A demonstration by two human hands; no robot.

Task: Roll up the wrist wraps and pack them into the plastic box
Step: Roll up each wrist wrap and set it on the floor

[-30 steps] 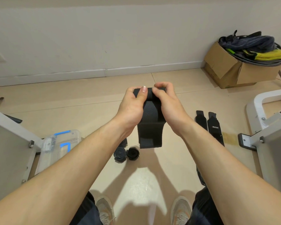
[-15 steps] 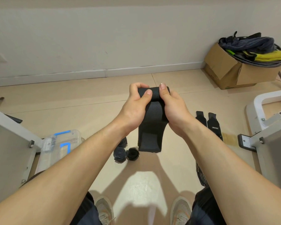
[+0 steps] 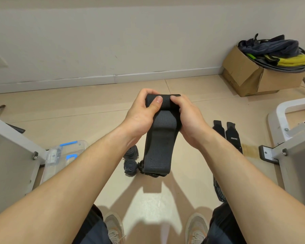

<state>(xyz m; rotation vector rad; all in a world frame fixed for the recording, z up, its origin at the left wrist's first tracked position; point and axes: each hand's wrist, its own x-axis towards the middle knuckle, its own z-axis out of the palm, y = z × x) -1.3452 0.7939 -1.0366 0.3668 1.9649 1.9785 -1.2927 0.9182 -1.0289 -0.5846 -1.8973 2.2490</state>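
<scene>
Room: a beige tiled floor [image 3: 95, 111] ran to a pale wall [image 3: 113, 41]; a cardboard box [image 3: 250, 80] (heaped with dark and yellow cloth) stood in the far right corner; a grey-white metal frame [image 3: 11, 147] stood at the left edge.
Left hand [image 3: 141, 117]: fingers curled round the rolled top of the black wrist wrap [image 3: 158, 143]; the thumb pressed flat on the front of the roll.
Right hand [image 3: 188, 120]: likewise closed on the roll from the other side; its thumb tip lay on top, just beside the left thumb.
Wrist wrap: held in the air over the floor, between both hands; the unrolled tail hung straight down.
Rolled wraps [image 3: 130, 167]: dark bundles on the floor, beside and partly behind the hanging tail.
Plastic box [image 3: 60, 155]: clear with blue clasps; on the floor at the left, well apart from the hands, partly hidden by the left forearm.
Flat wraps [image 3: 225, 134]: two black strips side by side on the floor, right of the right wrist.
</scene>
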